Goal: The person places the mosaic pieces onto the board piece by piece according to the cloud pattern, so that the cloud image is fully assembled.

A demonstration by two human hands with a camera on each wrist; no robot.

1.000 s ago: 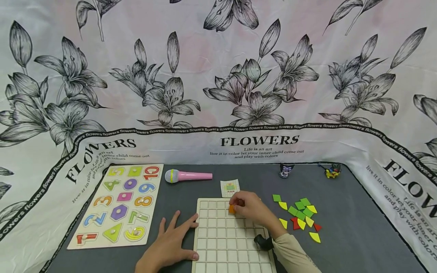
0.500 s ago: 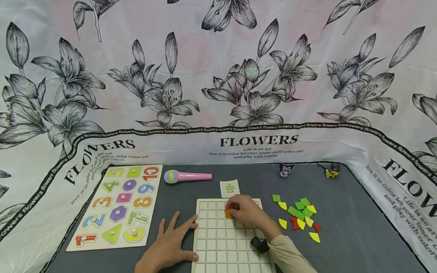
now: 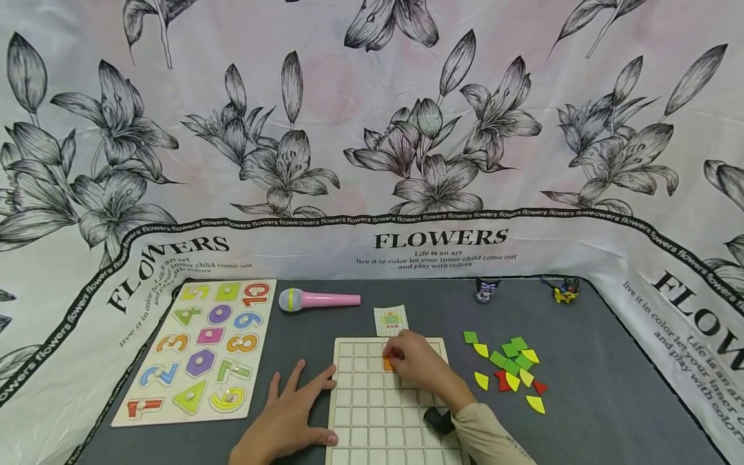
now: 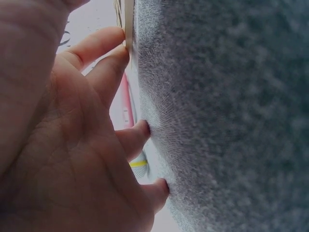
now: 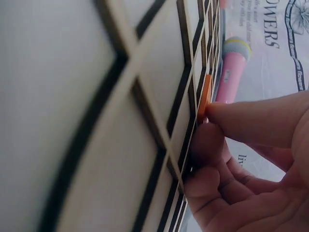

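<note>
A pale wooden grid board [image 3: 372,416] lies in front of me, seen in the head view. My right hand [image 3: 420,363] is over its upper middle cells, thumb and fingers pinching a small orange square tile [image 3: 388,365]. In the right wrist view the orange tile [image 5: 204,96] stands low at the board's surface, fingertips right at its edge. My left hand [image 3: 290,416] lies spread at the board's left side, fingertips at its edge. The left wrist view shows two fingers against the board's edge [image 4: 128,29] and others on the grey cloth [image 4: 217,121].
Right of the board lie several loose green tiles [image 3: 498,360], yellow quarter-rounds [image 3: 536,405] and red pieces [image 3: 502,381]. A pattern card [image 3: 383,313] sits beyond the board. Left are a number puzzle [image 3: 258,329] and a pink toy microphone [image 3: 331,300]; two small figures [image 3: 485,292] stand at the back.
My right hand has moved slightly left with the orange tile, which now sits lower over an upper cell of the board. The left hand has stayed in place.
</note>
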